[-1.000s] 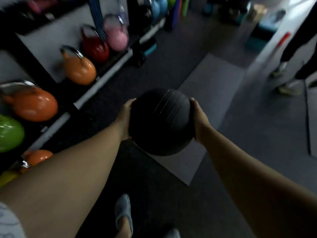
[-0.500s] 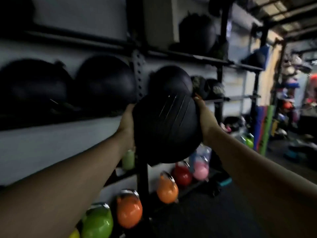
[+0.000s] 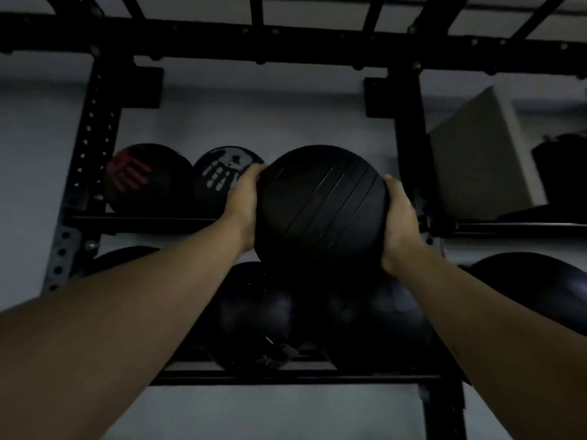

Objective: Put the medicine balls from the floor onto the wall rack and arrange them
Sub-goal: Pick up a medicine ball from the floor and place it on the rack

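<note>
I hold a black medicine ball [image 3: 320, 211] with grooved stripes up in front of the wall rack [image 3: 143, 221]. My left hand [image 3: 242, 204] presses its left side and my right hand [image 3: 398, 222] its right side. The ball is level with the upper shelf, in the gap right of two balls that rest there: one with a red handprint [image 3: 143, 177] and one with a white handprint [image 3: 222, 173]. Whether my ball touches the shelf I cannot tell. On the lower shelf sit larger black balls [image 3: 254, 315], partly hidden by my arms.
Black steel uprights stand at the left [image 3: 92, 147] and right [image 3: 409, 147] of this bay, with a crossbeam [image 3: 286, 46] overhead. A pale box [image 3: 482, 154] sits on the upper shelf in the bay to the right. Another large dark ball [image 3: 533, 287] lies lower right.
I have lifted the ball from near the floor up to the upper shelf. My view swung from the floor and kettlebells to face the rack from below.
</note>
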Demonstrator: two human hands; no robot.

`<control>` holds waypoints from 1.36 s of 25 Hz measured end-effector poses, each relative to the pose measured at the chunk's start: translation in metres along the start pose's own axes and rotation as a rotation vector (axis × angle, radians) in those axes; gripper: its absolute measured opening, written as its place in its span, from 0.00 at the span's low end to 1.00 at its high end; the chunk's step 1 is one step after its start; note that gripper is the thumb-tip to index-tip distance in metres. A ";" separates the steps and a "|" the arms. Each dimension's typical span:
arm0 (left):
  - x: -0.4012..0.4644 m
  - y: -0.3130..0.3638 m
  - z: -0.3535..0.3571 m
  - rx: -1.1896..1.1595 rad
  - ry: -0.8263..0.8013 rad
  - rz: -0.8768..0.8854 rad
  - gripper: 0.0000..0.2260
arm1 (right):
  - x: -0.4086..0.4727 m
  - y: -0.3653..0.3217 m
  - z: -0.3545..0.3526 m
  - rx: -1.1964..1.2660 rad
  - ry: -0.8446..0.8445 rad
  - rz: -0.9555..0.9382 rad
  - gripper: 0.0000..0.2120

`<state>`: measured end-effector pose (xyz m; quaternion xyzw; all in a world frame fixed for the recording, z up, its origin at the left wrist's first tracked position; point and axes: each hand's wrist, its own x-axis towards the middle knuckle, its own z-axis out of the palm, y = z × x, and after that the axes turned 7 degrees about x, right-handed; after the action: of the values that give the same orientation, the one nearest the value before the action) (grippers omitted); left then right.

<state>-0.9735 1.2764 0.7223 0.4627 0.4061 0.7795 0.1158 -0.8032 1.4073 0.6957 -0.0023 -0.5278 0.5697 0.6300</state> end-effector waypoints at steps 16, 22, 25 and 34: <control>0.244 -0.039 0.066 -0.024 0.207 0.356 0.12 | 0.276 0.045 0.021 0.233 -0.143 -0.239 0.19; 0.291 -0.037 0.063 -0.019 0.150 0.549 0.12 | 0.312 0.048 0.030 0.215 -0.110 -0.443 0.20; 0.305 -0.034 0.065 0.063 0.158 0.642 0.12 | 0.318 0.050 0.038 0.180 -0.092 -0.588 0.20; 0.322 -0.044 0.062 0.527 0.413 0.680 0.10 | 0.331 0.075 0.049 -0.350 -0.309 -0.681 0.15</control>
<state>-1.1069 1.5167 0.9068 0.4184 0.4301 0.7193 -0.3500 -0.9572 1.6429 0.8914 0.1509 -0.6757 0.2239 0.6860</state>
